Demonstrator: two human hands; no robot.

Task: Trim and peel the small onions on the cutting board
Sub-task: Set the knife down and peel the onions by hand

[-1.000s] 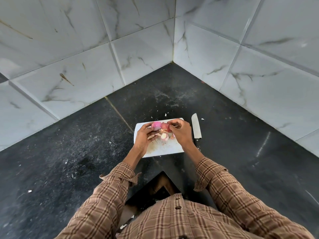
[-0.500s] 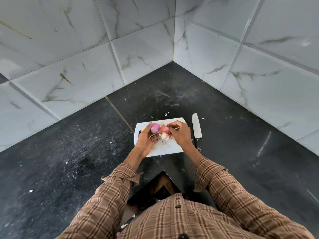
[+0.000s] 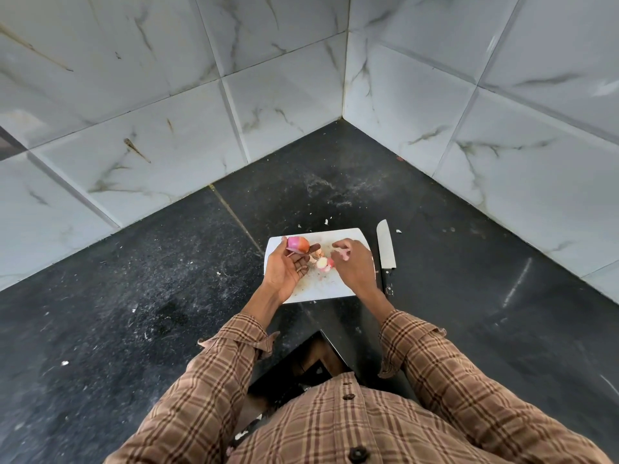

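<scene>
Resting palm-up over the white rectangular cutting board point(image 3: 338, 289), the left hand point(image 3: 288, 267) cradles a small, partly peeled pink-and-orange onion point(image 3: 297, 245) at its curled fingertips. A pink scrap of peel point(image 3: 344, 254) is pinched by the right hand point(image 3: 355, 266). A steel-bladed knife point(image 3: 386, 251) lies just beside the board.
</scene>
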